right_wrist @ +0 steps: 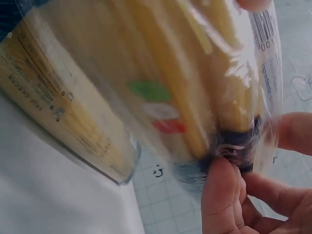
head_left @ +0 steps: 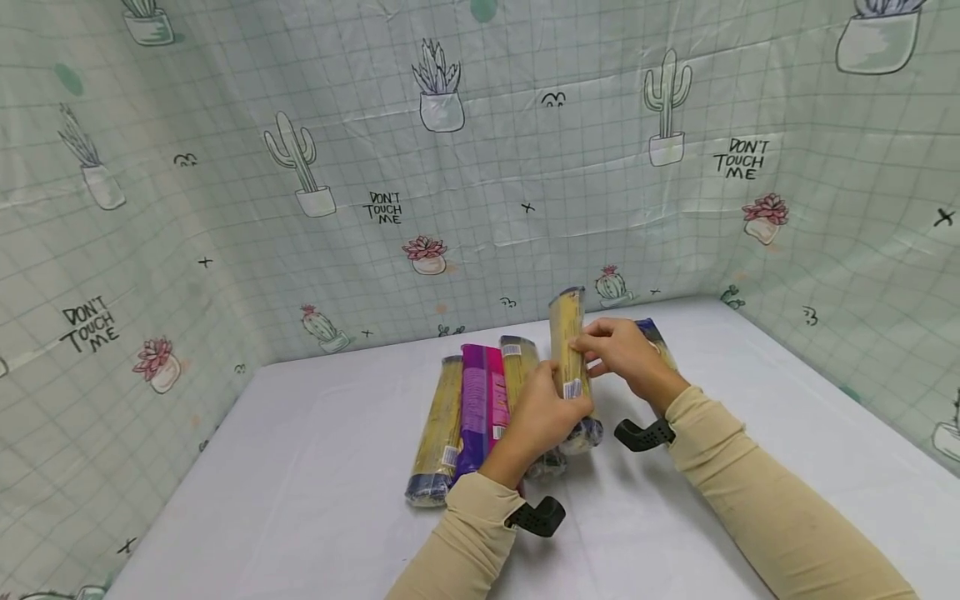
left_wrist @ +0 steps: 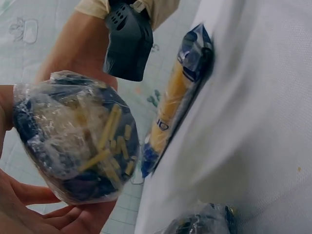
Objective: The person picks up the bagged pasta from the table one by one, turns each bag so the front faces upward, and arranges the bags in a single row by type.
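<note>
Both hands hold a clear pack of spaghetti (head_left: 567, 333), tilted with its far end raised above the white table. My left hand (head_left: 542, 410) grips its lower part near a barcode. Higher up, the right hand (head_left: 622, 354) pinches the right side between thumb and fingers. In the left wrist view the pack's crinkled end (left_wrist: 78, 141) shows loose pasta ends inside. The right wrist view shows the pack's clear film (right_wrist: 165, 73) with a green, white and red mark, and fingers (right_wrist: 222, 195) at its dark blue band.
Left of the held pack lie a yellow spaghetti pack (head_left: 519, 358), a purple and pink pack (head_left: 480, 392) and another yellow pack (head_left: 438, 425), side by side. A further blue-ended pack (left_wrist: 168, 102) lies to the right, partly behind the right hand. A patterned cloth (head_left: 480, 167) hangs behind the table (head_left: 300, 483).
</note>
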`<action>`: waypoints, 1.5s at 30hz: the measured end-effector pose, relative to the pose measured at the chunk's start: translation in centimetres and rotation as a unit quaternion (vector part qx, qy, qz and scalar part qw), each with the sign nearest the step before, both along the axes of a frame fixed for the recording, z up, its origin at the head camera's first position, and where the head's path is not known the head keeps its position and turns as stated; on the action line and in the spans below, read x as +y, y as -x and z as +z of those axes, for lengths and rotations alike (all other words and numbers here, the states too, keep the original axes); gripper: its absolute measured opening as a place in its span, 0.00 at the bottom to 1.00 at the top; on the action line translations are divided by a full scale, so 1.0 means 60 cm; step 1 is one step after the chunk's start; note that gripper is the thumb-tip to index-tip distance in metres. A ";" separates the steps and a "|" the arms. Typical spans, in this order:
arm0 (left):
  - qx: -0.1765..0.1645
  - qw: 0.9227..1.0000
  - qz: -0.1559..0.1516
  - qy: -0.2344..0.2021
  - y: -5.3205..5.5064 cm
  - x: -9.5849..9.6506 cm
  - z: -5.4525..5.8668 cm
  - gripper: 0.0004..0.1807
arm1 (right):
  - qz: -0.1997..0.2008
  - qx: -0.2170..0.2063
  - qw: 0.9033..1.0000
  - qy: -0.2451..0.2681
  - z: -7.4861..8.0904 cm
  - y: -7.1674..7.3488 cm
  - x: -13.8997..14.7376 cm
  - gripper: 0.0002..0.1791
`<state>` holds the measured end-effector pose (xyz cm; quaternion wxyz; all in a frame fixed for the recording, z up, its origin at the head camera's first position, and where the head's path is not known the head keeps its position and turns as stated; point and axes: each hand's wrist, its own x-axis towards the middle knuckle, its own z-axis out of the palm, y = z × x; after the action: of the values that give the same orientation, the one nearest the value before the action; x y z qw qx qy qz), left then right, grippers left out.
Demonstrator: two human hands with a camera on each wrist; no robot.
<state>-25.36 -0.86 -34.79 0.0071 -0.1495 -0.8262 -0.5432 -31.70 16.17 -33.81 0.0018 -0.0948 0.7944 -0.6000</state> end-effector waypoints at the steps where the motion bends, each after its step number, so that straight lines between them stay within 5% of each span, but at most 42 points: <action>1: 0.000 1.000 0.003 -0.006 0.000 -0.001 0.001 0.31 | -0.002 0.000 1.000 -0.004 0.001 0.000 0.000 0.20; 13: -0.030 0.994 0.019 -0.107 -0.002 -0.001 0.002 0.30 | -0.011 -0.019 1.000 -0.005 0.007 0.002 0.008 0.26; 25: -0.046 0.988 0.055 -0.135 -0.004 0.010 0.005 0.24 | -0.036 -0.027 0.999 0.017 -0.005 0.009 0.020 0.22; 35: -0.036 0.985 0.035 -0.167 -0.004 0.007 0.002 0.27 | -0.058 -0.057 0.996 0.027 -0.017 0.016 0.016 0.30; 45: -0.025 0.977 -0.003 -0.212 -0.004 0.003 0.000 0.27 | 0.025 -0.141 0.984 0.105 -0.017 0.017 0.018 0.39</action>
<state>-25.14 -0.66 -34.81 0.0167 -0.1332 -0.6919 -0.7094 -32.74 17.23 -34.82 0.1192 -0.0287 0.7161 -0.6871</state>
